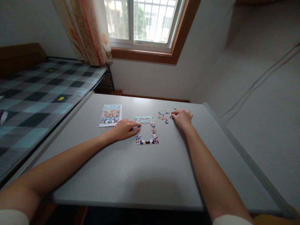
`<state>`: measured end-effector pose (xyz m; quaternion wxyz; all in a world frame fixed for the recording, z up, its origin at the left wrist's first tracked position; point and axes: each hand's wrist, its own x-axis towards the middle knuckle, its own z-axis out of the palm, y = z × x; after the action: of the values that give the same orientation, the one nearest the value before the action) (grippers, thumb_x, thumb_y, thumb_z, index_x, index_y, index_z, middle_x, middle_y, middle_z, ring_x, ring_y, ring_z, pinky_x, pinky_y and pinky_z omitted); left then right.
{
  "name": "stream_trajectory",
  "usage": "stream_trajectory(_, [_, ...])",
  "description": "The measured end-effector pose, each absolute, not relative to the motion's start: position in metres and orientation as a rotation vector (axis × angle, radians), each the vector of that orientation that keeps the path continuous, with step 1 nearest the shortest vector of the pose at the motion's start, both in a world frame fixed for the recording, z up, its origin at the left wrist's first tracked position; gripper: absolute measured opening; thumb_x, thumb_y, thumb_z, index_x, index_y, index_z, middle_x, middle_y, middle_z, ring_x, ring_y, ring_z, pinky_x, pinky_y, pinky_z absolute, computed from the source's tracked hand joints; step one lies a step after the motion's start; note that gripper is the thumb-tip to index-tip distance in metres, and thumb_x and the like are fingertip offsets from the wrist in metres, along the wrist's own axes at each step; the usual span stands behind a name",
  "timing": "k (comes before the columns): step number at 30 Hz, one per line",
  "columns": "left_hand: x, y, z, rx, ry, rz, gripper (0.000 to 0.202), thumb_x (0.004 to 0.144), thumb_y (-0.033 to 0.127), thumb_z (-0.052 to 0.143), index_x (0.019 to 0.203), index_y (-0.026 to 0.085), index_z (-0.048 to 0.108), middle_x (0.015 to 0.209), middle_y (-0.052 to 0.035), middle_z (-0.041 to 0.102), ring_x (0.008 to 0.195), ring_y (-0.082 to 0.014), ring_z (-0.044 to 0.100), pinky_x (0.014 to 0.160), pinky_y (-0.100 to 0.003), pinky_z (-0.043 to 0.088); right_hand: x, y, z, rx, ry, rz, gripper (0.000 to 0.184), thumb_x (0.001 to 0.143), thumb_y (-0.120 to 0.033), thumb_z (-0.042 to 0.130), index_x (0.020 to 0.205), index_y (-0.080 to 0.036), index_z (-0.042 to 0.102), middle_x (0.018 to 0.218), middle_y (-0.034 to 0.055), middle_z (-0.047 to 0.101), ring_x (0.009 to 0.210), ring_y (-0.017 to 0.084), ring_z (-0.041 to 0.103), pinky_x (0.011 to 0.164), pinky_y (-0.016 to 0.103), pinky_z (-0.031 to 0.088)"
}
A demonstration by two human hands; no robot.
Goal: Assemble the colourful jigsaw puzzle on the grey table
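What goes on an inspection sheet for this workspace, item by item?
Surface: pale table.
Job's things: partly assembled puzzle border; printed sheet to its left, loose pieces to its right.
Clutter: pale item at the bed, cut off by the picture's left edge, unclear.
Grip: left hand at the border's left side, fingers apart; right hand at the loose pieces, hold unclear.
Cables: cable-like lines along the right wall.
Surroundings: window ahead, curtain at its left.

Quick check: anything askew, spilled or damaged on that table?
Nothing looks spilled or damaged. One small oddity: a stray piece or two just beyond the right hand, set apart from the main pile of loose puzzle pieces.
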<state>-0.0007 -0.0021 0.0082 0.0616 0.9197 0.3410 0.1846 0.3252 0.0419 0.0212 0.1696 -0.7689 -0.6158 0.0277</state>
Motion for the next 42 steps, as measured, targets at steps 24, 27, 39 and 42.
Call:
stream_trajectory(24, [0.000, -0.003, 0.009, 2.772, 1.024, 0.579, 0.033, 0.096, 0.038, 0.048, 0.114, 0.021, 0.070, 0.081, -0.0040, 0.073, 0.070, -0.0159, 0.066, 0.070, -0.027, 0.048, 0.335, 0.047, 0.004, -2.145, -1.545, 0.093, 0.027, 0.073, -0.041, 0.064, 0.090, -0.027, 0.078, 0.101, 0.0085, 0.071, 0.101, 0.031, 0.052, 0.090, 0.049, 0.039])
stream_trajectory(27, [0.000, -0.003, 0.008, 2.766, 1.015, 0.588, 0.033, 0.096, 0.039, 0.048, 0.114, 0.021, 0.070, 0.080, -0.0039, 0.073, 0.070, -0.0160, 0.066, 0.070, -0.027, 0.049, 0.335, 0.047, 0.003, -2.107, -1.546, 0.109, 0.030, 0.071, -0.047, 0.065, 0.090, -0.027, 0.078, 0.100, 0.0081, 0.071, 0.100, 0.031, 0.052, 0.090, 0.049, 0.038])
stream_trajectory(39, [0.000, -0.003, 0.009, 2.764, 1.029, 0.587, 0.035, 0.096, 0.041, 0.047, 0.114, 0.021, 0.071, 0.077, -0.0039, 0.072, 0.069, -0.0158, 0.065, 0.071, -0.027, 0.049, 0.335, 0.056, 0.005, -2.150, -1.506, 0.228, 0.023, 0.063, -0.032, 0.068, 0.083, -0.027, 0.077, 0.102, 0.0062, 0.071, 0.103, 0.032, 0.053, 0.091, 0.047, 0.040])
stream_trajectory(42, [0.000, -0.004, 0.010, 2.763, 1.038, 0.575, 0.035, 0.096, 0.040, 0.048, 0.114, 0.021, 0.070, 0.079, -0.0038, 0.073, 0.069, -0.0154, 0.065, 0.070, -0.027, 0.049, 0.335, 0.057, 0.007, -2.139, -1.524, 0.230, 0.022, 0.061, -0.030, 0.068, 0.081, -0.027, 0.076, 0.102, 0.0057, 0.071, 0.104, 0.032, 0.052, 0.091, 0.047, 0.040])
